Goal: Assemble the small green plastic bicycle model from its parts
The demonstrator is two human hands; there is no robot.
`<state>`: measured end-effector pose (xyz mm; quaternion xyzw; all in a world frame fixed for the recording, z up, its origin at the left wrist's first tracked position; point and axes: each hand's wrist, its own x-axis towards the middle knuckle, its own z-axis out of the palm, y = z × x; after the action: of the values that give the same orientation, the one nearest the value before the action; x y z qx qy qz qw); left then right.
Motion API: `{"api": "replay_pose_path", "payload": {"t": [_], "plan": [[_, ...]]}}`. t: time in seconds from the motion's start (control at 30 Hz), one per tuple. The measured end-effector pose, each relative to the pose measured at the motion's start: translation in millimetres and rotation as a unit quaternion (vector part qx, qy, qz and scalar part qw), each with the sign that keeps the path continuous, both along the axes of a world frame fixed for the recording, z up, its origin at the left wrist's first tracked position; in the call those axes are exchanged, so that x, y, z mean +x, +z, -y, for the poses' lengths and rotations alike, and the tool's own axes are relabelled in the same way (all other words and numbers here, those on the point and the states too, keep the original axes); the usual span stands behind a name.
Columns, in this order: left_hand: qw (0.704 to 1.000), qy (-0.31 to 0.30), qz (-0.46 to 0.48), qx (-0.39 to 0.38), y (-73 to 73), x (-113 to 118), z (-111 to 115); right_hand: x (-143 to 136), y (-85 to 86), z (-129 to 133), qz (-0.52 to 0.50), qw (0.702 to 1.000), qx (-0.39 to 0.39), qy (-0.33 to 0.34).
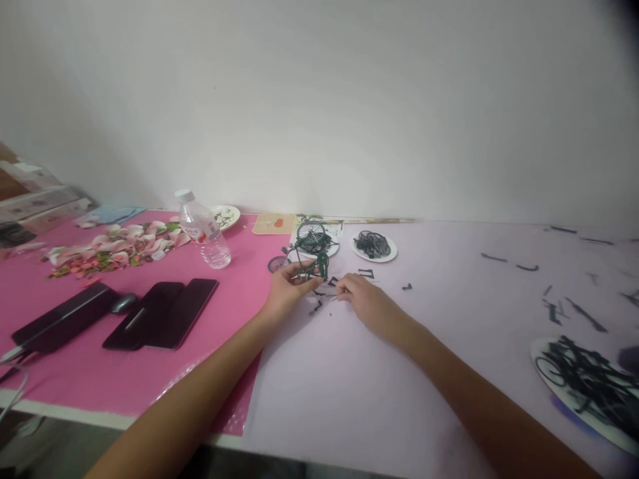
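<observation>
A dark green miniature bicycle (322, 265) is tilted up in my left hand (289, 287), whose thumb and fingers close around its frame. Its spoked wheel (311, 235) stands uppermost, and a smaller wheel (277, 265) shows at the left. Just to the right, my right hand (363, 299) is closed in a pinch near the table, apart from the bicycle. From its fingertips a thin rod (331, 297) sticks out; its exact kind is too small to tell. Small black plastic parts (366, 273) lie around both hands.
Plates of black parts stand behind (394, 253) and at the right (542, 342). Loose black pieces (586, 315) lie at right. On the pink cover are a water bottle (204, 233), phones (182, 313), a black box-like device (64, 318) and artificial flowers (120, 246). A wall rises behind.
</observation>
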<state>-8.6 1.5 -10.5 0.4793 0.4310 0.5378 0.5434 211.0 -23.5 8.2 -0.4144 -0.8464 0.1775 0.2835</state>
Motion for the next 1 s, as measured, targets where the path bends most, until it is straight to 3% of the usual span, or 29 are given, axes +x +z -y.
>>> {"api": "replay_pose_path", "payload": {"t": [0.13, 0.33, 0.73, 1.0], "plan": [[1.000, -0.008, -0.015, 0.010, -2.6, 1, 0, -3, -3.7, -1, -0.082, 0.993, 0.084, 0.015], [1.000, -0.027, -0.004, 0.004, -10.8, 4, 2, -5, -5.3, 1, -0.091, 0.981, 0.166, -0.041], [0.999, -0.036, -0.010, 0.009, -7.8, 7, 6, -5, -6.4, 4, -0.075, 0.984, 0.148, -0.070], [0.998, -0.047, -0.032, 0.019, -8.2, 8, 8, -4, -6.4, 5, -0.045, 0.984, 0.166, -0.044]]}}
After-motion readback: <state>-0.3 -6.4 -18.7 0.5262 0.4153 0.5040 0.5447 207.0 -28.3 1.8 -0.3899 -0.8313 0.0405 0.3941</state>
